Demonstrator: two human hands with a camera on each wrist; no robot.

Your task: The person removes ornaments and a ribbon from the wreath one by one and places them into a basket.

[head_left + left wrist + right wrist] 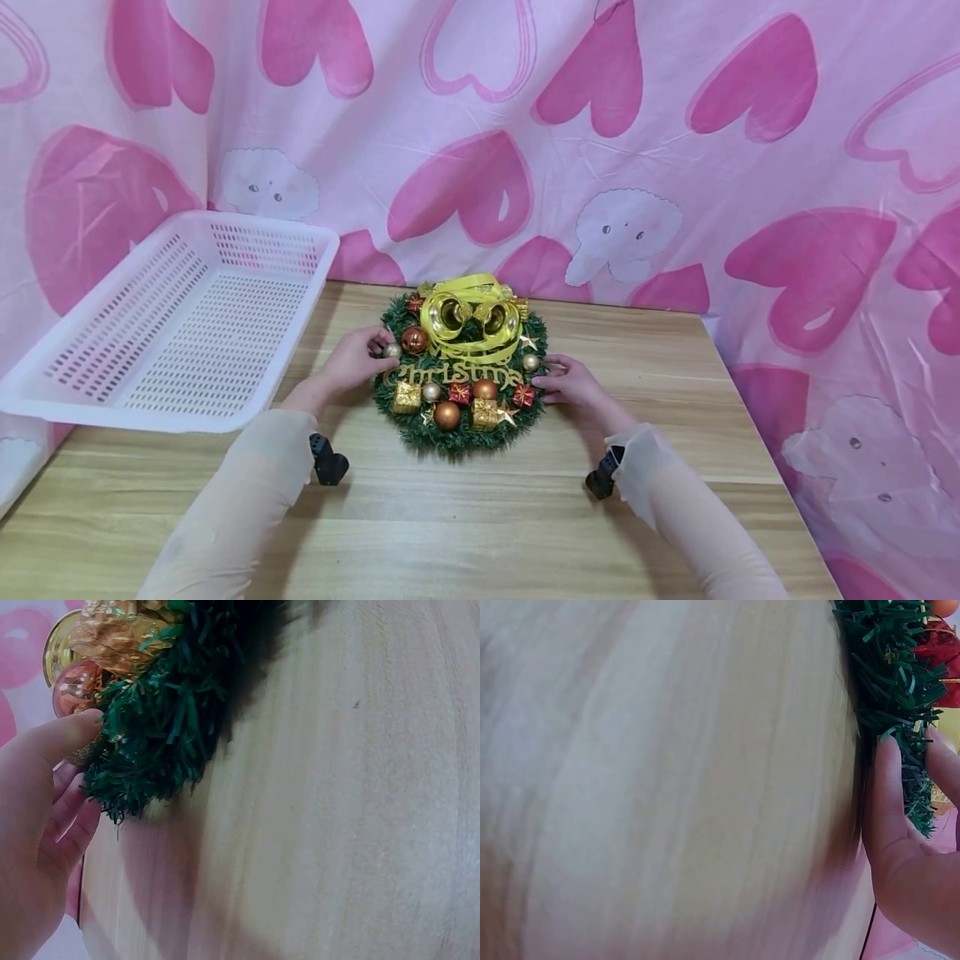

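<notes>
A green Christmas wreath [450, 442] lies on the table, trimmed with baubles, small gift boxes, stars and gold "Christmas" lettering. Two gold bells [498, 321] with a looped yellow ribbon [472, 287] sit at its far side. My left hand [352, 365] grips the wreath's left edge beside a small gold bauble [392, 351]; the left wrist view shows the thumb over the greenery and the other fingers at its outer edge. At the opposite edge, my right hand [573, 383] holds the greenery, which in the right wrist view runs between thumb and fingers.
A white plastic basket [300, 333] with slotted walls stands at the table's left. The wood-grain table [465, 533] meets a pink heart-patterned curtain [660, 167] along its back. Black wrist cameras [328, 461] are worn on both forearms.
</notes>
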